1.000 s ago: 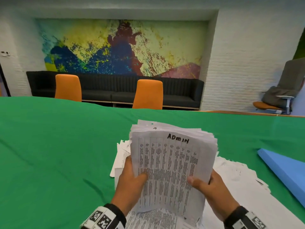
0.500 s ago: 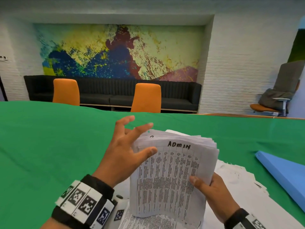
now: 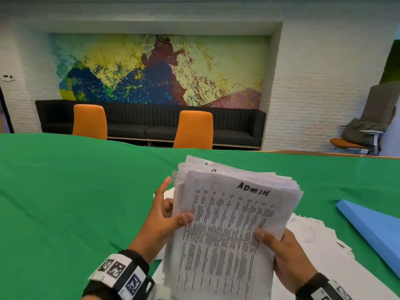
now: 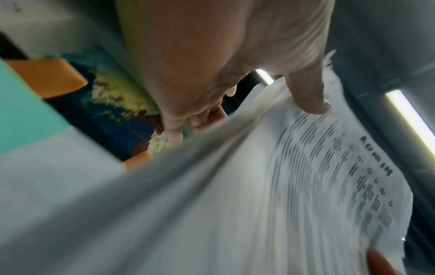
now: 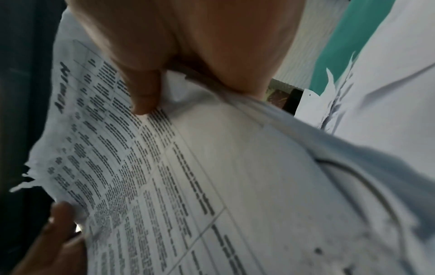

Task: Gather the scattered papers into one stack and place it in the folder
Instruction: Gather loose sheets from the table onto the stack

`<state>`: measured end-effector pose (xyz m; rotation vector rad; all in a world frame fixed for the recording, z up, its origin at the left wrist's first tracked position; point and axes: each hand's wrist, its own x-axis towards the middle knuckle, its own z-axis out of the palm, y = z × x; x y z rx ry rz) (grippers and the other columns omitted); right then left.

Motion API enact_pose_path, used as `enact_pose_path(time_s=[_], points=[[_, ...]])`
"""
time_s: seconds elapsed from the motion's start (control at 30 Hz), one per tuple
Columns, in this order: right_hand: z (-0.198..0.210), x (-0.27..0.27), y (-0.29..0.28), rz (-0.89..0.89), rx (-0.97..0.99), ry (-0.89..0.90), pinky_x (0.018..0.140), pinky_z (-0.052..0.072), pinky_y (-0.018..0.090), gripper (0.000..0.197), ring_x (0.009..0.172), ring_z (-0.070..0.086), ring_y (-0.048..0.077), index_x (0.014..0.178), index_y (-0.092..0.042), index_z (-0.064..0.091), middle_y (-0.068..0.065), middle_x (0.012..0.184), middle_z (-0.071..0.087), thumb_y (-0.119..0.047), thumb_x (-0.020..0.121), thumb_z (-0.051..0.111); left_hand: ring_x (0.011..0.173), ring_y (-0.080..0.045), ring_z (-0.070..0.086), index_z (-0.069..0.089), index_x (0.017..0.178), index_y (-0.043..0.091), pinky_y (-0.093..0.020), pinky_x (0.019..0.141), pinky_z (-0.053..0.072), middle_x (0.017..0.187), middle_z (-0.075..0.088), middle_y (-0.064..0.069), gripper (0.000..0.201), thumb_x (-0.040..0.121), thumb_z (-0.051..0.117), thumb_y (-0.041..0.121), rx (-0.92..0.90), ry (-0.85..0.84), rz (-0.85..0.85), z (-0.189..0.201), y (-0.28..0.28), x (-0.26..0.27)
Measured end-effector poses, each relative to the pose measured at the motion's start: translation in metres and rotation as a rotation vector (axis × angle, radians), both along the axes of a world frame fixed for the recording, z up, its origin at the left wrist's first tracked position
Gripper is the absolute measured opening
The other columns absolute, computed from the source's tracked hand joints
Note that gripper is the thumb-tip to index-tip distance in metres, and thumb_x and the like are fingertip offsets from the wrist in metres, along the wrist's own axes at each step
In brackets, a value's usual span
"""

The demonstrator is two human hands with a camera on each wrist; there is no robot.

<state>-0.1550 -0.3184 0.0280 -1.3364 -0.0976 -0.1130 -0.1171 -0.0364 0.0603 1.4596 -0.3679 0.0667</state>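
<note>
A thick paper stack (image 3: pixel 229 230) with "ADMIN" handwritten on its top sheet stands upright above the table, its sheet edges uneven. My left hand (image 3: pixel 171 215) holds its left edge: the thumb lies on the front, the fingers go behind, and the index finger points up. My right hand (image 3: pixel 279 245) grips the lower right edge, thumb on the front. In the left wrist view the left thumb (image 4: pixel 308 100) presses the blurred stack (image 4: pixel 282 186). The right wrist view shows the right thumb (image 5: pixel 143 93) on the printed sheet (image 5: pixel 188 167). The blue folder (image 3: pixel 372 232) lies flat at the right.
More loose papers (image 3: pixel 311 232) lie spread on the green tablecloth (image 3: pixel 75 202) beneath and right of the stack, reaching toward the folder. Two orange chairs (image 3: pixel 192 131) and a black sofa stand beyond the table's far edge.
My left hand let go of the stack, rose with spread fingers to its top left corner, then came back down onto the left edge. The right hand kept its grip throughout.
</note>
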Motion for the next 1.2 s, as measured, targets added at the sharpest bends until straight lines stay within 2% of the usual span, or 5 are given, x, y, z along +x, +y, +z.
enact_pose_path(time_s=[0.23,0.4,0.87,1.07,1.2], points=[[0.005,0.000,0.016,-0.086,-0.105,-0.159,0.077,0.063,0.049,0.038,0.096,0.076,0.031,0.120,-0.014,0.064,0.007,0.110,0.077,-0.024,0.084,0.068,0.088,-0.006,0.070,0.046,0.120,0.036,-0.025,0.072,0.060,0.103,0.068,0.012,0.035,0.095,0.061,0.016,0.213,-0.204,0.293,-0.011,-0.037,-0.014],[-0.013,0.002,0.017,-0.030,-0.266,-0.119,0.084,0.061,0.051,0.067,0.102,0.074,0.024,0.125,-0.026,0.061,0.001,0.116,0.075,-0.058,0.069,0.079,0.088,-0.005,0.072,0.046,0.119,0.033,-0.030,0.077,0.061,0.105,0.070,0.005,0.042,0.090,0.071,0.018,0.227,0.004,0.287,-0.030,-0.030,-0.017],[-0.033,0.000,0.002,0.131,-0.397,0.168,0.094,0.057,0.053,0.032,0.102,0.075,0.027,0.120,-0.016,0.067,0.005,0.111,0.078,-0.033,0.093,0.066,0.099,-0.017,0.070,0.052,0.118,0.033,-0.049,0.097,0.055,0.111,0.071,0.002,0.039,0.093,0.057,0.002,0.303,0.226,0.145,-0.051,-0.013,-0.033],[-0.034,-0.002,-0.008,0.132,-0.436,0.147,0.090,0.060,0.052,0.059,0.098,0.074,0.031,0.107,-0.013,0.072,0.013,0.106,0.076,-0.061,0.074,0.076,0.118,-0.017,0.055,0.006,0.149,0.061,-0.039,0.096,0.049,0.143,0.036,0.005,0.108,0.080,0.082,0.029,0.440,-0.269,0.353,0.036,0.006,-0.022],[-0.034,-0.003,-0.010,0.182,-0.390,0.130,0.091,0.059,0.051,0.065,0.102,0.074,0.029,0.106,-0.020,0.076,0.008,0.110,0.077,-0.062,0.058,0.085,0.135,-0.014,0.036,0.039,0.141,0.060,-0.042,0.114,0.038,0.145,0.031,0.005,0.077,0.080,0.080,0.037,0.671,-0.418,0.341,0.063,0.007,-0.009]])
